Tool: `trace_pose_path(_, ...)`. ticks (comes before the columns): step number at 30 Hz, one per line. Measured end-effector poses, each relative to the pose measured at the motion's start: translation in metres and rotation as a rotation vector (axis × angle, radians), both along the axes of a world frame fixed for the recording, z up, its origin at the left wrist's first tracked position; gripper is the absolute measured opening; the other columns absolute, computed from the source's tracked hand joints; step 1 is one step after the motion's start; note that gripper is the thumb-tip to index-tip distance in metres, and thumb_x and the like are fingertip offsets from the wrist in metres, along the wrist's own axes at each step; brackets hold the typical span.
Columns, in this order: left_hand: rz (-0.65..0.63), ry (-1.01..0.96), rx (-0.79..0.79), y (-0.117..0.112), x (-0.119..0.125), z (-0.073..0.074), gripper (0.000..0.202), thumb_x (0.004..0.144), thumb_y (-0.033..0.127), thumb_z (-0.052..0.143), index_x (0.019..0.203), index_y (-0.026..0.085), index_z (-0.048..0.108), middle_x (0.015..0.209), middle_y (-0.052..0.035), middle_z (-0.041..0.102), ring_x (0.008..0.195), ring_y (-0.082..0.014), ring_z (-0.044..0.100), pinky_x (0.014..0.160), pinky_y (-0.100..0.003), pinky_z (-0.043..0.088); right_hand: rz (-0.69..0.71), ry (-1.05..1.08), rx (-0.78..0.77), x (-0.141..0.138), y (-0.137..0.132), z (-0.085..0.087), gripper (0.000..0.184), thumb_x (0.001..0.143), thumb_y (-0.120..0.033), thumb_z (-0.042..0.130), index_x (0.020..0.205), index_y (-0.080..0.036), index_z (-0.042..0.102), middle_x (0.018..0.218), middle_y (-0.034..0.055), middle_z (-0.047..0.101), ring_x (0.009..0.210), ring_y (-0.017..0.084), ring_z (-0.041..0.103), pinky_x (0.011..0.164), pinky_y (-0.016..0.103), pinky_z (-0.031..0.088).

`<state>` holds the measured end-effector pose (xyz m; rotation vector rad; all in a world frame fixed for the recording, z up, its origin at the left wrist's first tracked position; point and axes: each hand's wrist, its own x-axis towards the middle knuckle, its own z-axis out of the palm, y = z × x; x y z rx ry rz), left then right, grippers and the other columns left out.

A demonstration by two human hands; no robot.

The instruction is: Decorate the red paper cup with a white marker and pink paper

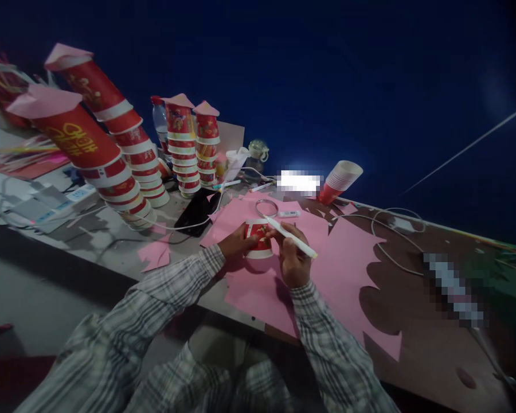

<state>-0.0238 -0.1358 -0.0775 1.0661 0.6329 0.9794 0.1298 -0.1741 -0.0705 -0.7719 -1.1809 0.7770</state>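
A short red paper cup (260, 248) with white rims is gripped at its left side by my left hand (236, 241). My right hand (294, 258) is closed around a white marker pen (298, 242), whose tip points up and left, close to the cup's upper edge. Whether the tip touches the cup I cannot tell. Both hands are over pink paper sheets (258, 292). Just behind the cup lie a clear ring (267, 207) and a small white cap-like piece (289, 214).
Stacked red cup towers (129, 166) with pink paper cones stand at the left, more (183, 152) behind. A dark phone (198, 212) lies left of the paper. Nested cups (339, 180) lean at the back right. A white cable (395, 264) curls across the right side.
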Motion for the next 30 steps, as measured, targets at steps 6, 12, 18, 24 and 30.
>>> trace_pose_path(6,-0.108,-0.014,0.03,0.001,-0.006,0.013,0.059,0.057,0.044,0.091,0.099,0.013,0.064,0.09,-0.0067,0.068,0.082,-0.0184,0.065,0.076,-0.031,0.052,0.007,-0.093,-0.017,-0.001,-0.008,0.006,0.02,0.091,-0.037,0.062,0.106,-0.023,0.062,0.083,0.0013,0.068,0.074,0.016,0.066,0.07,0.034,0.057)
trace_pose_path(12,-0.045,0.046,-0.01,0.004,-0.008,0.0,0.068,0.055,0.04,0.092,0.107,0.014,0.059,0.099,-0.0083,0.069,0.088,-0.0208,0.067,0.083,-0.036,0.053,-0.074,-0.174,-0.039,0.0,-0.009,-0.002,0.018,0.09,-0.035,0.063,0.103,-0.024,0.063,0.086,0.0022,0.068,0.078,0.018,0.067,0.07,0.033,0.055)
trace_pose_path(18,0.049,0.165,-0.017,0.007,-0.009,-0.005,0.082,0.047,0.04,0.094,0.114,0.015,0.053,0.105,-0.0074,0.066,0.094,-0.0208,0.064,0.085,-0.036,0.05,-0.125,-0.233,-0.049,0.0,-0.008,-0.007,0.019,0.091,-0.035,0.061,0.105,-0.023,0.064,0.094,0.0054,0.068,0.092,0.021,0.067,0.079,0.038,0.056)
trace_pose_path(24,0.07,0.193,-0.001,0.003,-0.008,0.001,0.082,0.046,0.043,0.093,0.112,0.015,0.053,0.104,-0.0068,0.064,0.093,-0.0213,0.063,0.083,-0.037,0.051,-0.147,-0.237,-0.055,-0.001,-0.008,-0.007,0.019,0.092,-0.035,0.06,0.106,-0.023,0.064,0.093,0.005,0.068,0.084,0.019,0.067,0.072,0.035,0.056)
trace_pose_path(30,0.065,0.197,0.028,0.002,-0.008,0.001,0.079,0.049,0.041,0.092,0.113,0.017,0.053,0.103,-0.0056,0.064,0.093,-0.0202,0.063,0.084,-0.036,0.051,-0.166,-0.237,-0.035,0.0,-0.006,-0.008,0.019,0.09,-0.036,0.062,0.103,-0.023,0.065,0.092,0.0056,0.069,0.087,0.021,0.067,0.077,0.037,0.057)
